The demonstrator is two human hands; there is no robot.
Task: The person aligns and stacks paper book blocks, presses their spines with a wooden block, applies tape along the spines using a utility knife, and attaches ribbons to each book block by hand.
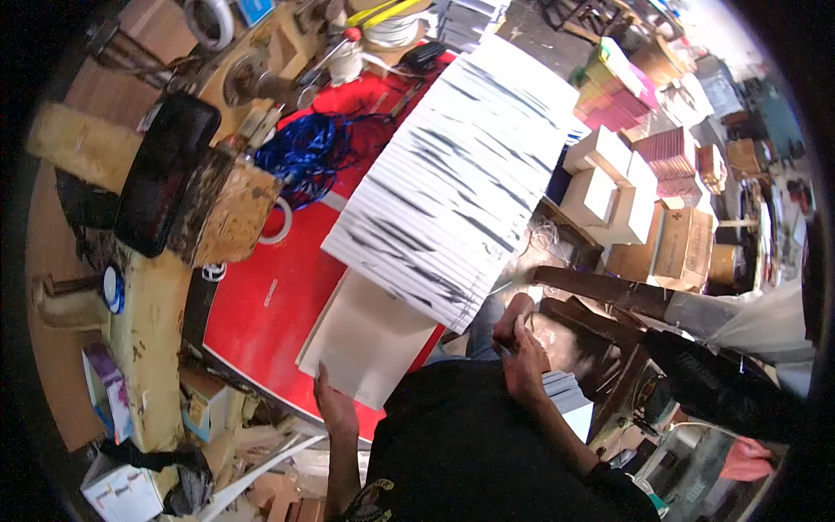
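My left hand point(335, 407) is at the lower edge of a cream board or sheet stack point(370, 331), its fingers stretched out and touching the edge. My right hand point(524, 361) is closed in front of my body, around a rounded brownish thing point(513, 320); its kind is not clear. A tall stack of white bound pads or booklets point(452, 174), with dark streaks along the edges, lies fanned beyond the cream board and overlaps its far end. Both rest on a red table surface point(261, 335).
A tangle of blue ribbon point(304, 157), a tape roll point(277, 221) and a wooden block point(230, 209) with a black phone-like case point(167, 174) are at the left. White boxes point(613, 187) and a carton point(674, 248) stand at the right, near a dark wooden beam point(600, 291).
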